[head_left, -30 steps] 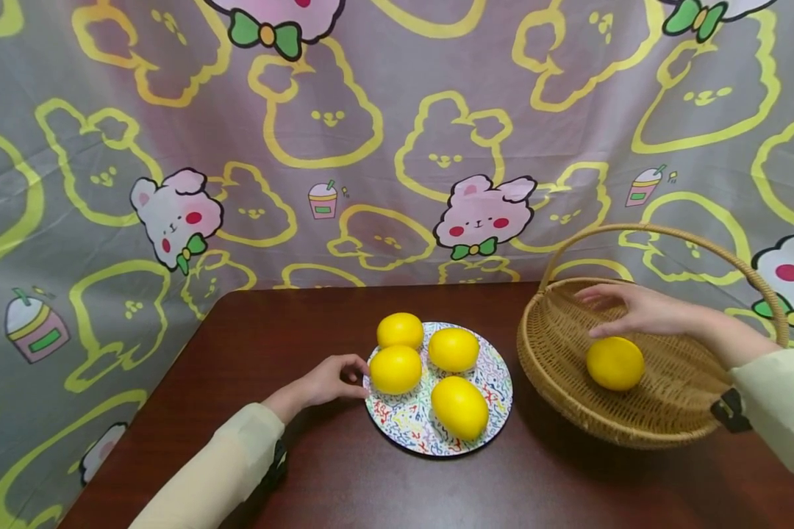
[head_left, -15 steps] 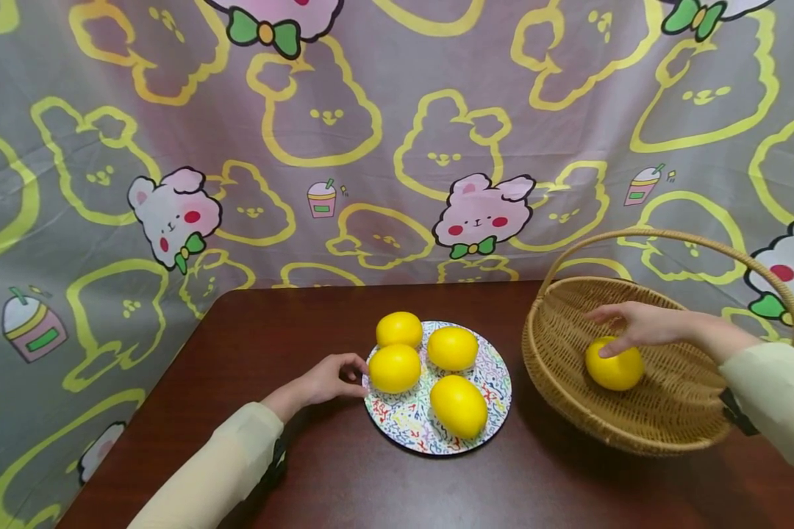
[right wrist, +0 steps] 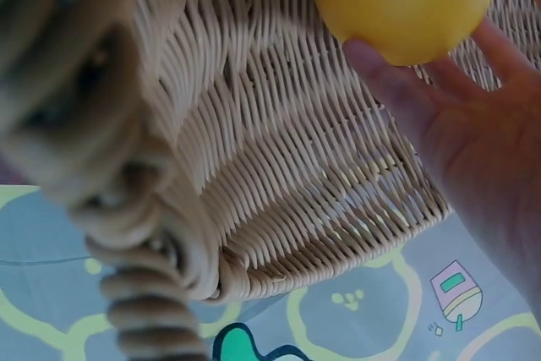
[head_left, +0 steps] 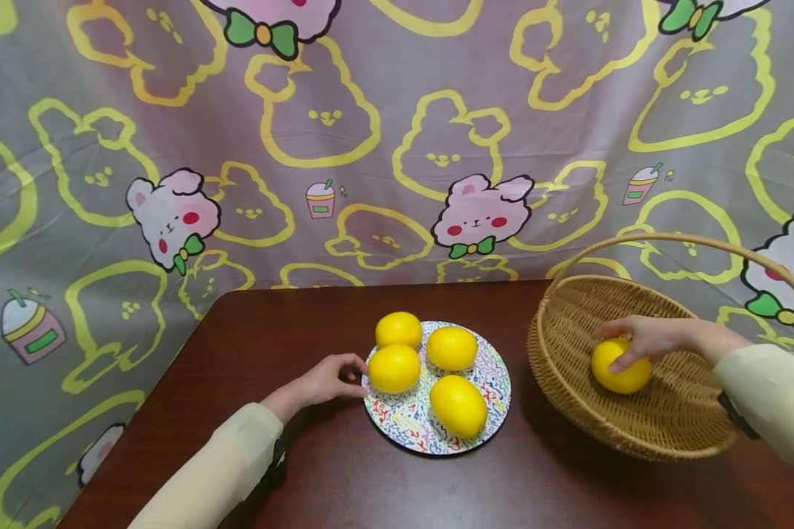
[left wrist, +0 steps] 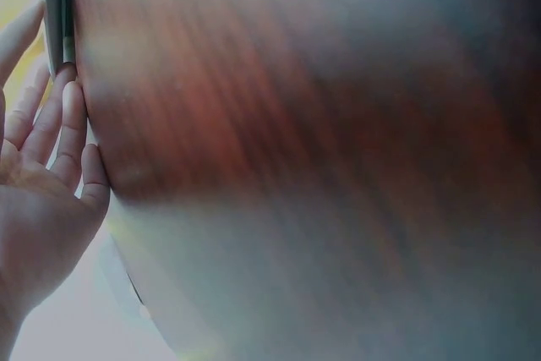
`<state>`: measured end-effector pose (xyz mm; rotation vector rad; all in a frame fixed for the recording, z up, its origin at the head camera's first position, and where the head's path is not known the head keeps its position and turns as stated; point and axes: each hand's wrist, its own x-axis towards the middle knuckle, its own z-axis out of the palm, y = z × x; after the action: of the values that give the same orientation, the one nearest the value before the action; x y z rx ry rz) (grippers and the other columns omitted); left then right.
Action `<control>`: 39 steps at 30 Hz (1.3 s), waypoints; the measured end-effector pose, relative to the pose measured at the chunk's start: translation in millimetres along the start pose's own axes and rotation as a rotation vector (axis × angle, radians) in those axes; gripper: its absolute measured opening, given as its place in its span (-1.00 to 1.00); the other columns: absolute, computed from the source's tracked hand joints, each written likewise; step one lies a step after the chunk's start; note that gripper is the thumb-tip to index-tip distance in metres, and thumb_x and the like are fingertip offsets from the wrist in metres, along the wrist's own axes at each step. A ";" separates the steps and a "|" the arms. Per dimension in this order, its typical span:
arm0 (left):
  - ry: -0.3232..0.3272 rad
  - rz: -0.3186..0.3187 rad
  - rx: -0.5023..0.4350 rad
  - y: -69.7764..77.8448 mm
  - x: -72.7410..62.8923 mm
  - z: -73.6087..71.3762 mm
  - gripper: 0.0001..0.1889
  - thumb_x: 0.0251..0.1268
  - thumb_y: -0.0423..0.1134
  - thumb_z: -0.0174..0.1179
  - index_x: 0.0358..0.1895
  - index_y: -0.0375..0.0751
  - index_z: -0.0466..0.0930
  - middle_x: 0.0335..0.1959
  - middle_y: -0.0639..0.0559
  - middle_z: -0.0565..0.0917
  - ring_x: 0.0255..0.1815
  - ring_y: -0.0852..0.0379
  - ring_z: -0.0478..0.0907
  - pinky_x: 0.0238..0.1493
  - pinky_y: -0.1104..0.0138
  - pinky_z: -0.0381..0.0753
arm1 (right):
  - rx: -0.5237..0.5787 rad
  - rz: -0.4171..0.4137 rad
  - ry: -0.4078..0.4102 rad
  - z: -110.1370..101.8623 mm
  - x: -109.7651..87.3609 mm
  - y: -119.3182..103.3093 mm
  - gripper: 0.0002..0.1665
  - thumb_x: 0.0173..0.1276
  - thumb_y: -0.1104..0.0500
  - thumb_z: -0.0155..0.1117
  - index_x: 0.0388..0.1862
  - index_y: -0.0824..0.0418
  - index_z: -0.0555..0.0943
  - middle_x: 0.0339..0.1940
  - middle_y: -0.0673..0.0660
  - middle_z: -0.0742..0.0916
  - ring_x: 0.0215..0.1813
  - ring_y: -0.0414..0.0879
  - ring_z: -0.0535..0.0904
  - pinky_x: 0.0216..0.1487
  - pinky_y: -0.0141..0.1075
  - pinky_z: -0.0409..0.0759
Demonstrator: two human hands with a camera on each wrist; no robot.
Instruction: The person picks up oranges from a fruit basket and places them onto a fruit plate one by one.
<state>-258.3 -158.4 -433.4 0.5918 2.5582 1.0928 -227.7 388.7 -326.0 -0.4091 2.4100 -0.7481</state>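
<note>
Inside the wicker basket [head_left: 635, 433], my right hand [head_left: 658, 338] grips a yellow lemon [head_left: 620, 378], thumb on its near side and fingers over the far side. The right wrist view shows the same lemon [right wrist: 401, 6] close against the woven wall, fingertips on it. My left hand [head_left: 327, 378] rests at the left rim of a round patterned plate [head_left: 403, 430], its fingers loosely bent and its tips at the edge. Several lemons [head_left: 459, 406] lie on this plate. In the left wrist view, the fingers [left wrist: 72, 128] reach the plate's edge [left wrist: 57, 14].
A tall hooped handle [head_left: 675, 236] arches over the basket. Both plate and basket stand on a dark brown table [head_left: 291, 316]. Behind it hangs a grey cloth [head_left: 370, 59] printed with yellow outlines and rabbits.
My right hand has come down onto the lemon in the basket and gripped it. The basket has shifted and tipped slightly to the right. My left hand and the plate stay put.
</note>
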 end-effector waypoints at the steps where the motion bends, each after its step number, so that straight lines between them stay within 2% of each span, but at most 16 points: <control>1: 0.001 -0.007 0.002 0.6 -0.2 0.0 -0.66 0.07 -0.13 0.47 -0.09 -0.06 0.62 -0.22 0.10 0.57 -0.17 0.06 0.43 -0.13 0.25 0.47 | 0.001 -0.005 0.000 0.5 -0.7 1.2 -0.11 0.22 0.13 0.45 0.32 0.59 0.24 0.31 0.68 0.21 0.20 0.41 0.35 -0.10 0.00 0.57; 7: 0.002 -0.012 0.008 1.7 -0.6 -0.2 -0.67 0.07 -0.13 0.47 -0.10 -0.05 0.62 -0.24 0.10 0.57 -0.18 0.06 0.43 -0.16 0.25 0.48 | -0.030 -0.026 0.003 0.7 -4.0 5.8 -0.11 0.17 0.15 0.48 0.32 0.56 0.28 0.31 0.66 0.23 0.16 0.37 0.38 -0.15 0.01 0.57; 14: -0.002 0.008 0.005 0.2 -1.0 0.3 -0.66 0.07 -0.12 0.47 -0.10 -0.07 0.61 -0.23 0.10 0.57 -0.19 0.06 0.43 -0.18 0.26 0.47 | -0.136 -0.085 0.023 0.3 -2.5 6.2 -0.06 0.00 0.16 0.55 0.32 0.47 0.35 0.20 0.51 0.44 0.10 0.21 0.42 -0.05 -0.08 0.44; 20: -0.008 0.007 -0.001 1.0 -1.6 -0.6 -0.66 0.08 -0.13 0.46 -0.09 -0.09 0.61 -0.23 0.09 0.57 -0.18 0.06 0.43 -0.17 0.27 0.47 | -0.029 -0.076 -0.009 4.9 -0.5 7.5 -0.08 0.09 0.21 0.52 0.32 0.54 0.28 0.15 0.50 0.42 -0.04 0.09 0.45 -0.21 -0.14 0.55; 26: -0.006 0.000 0.001 1.5 -2.4 -1.1 -0.66 0.08 -0.13 0.46 -0.09 -0.07 0.61 -0.22 0.10 0.57 -0.17 0.06 0.43 -0.15 0.28 0.48 | 0.071 0.005 -0.071 11.0 3.1 2.1 -0.03 0.13 0.22 0.51 0.37 0.52 0.17 0.11 0.44 0.41 -0.04 0.07 0.45 -0.26 -0.06 0.62; 32: -0.001 0.015 -0.004 -0.3 -2.8 -1.2 -0.66 0.08 -0.13 0.46 -0.09 -0.08 0.61 -0.22 0.10 0.58 -0.17 0.06 0.44 -0.13 0.26 0.48 | 0.089 0.069 -0.091 13.4 7.0 -5.2 0.00 0.11 0.22 0.52 0.38 0.49 0.15 0.04 0.35 0.44 -0.02 0.13 0.47 -0.25 0.03 0.62; 39: -0.016 0.033 -0.010 -1.3 -3.3 -2.6 -0.66 0.08 -0.13 0.46 -0.09 -0.08 0.61 -0.21 0.10 0.58 -0.18 0.07 0.44 -0.15 0.28 0.49 | 0.095 0.055 -0.081 18.7 12.4 -9.6 -0.01 0.07 0.26 0.52 0.36 0.50 0.16 0.00 0.30 0.46 -0.06 0.11 0.49 -0.25 0.06 0.61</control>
<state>-256.9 -162.5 -432.2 0.6400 2.5360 1.1064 -225.0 367.8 -338.3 -0.3270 2.2911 -0.8026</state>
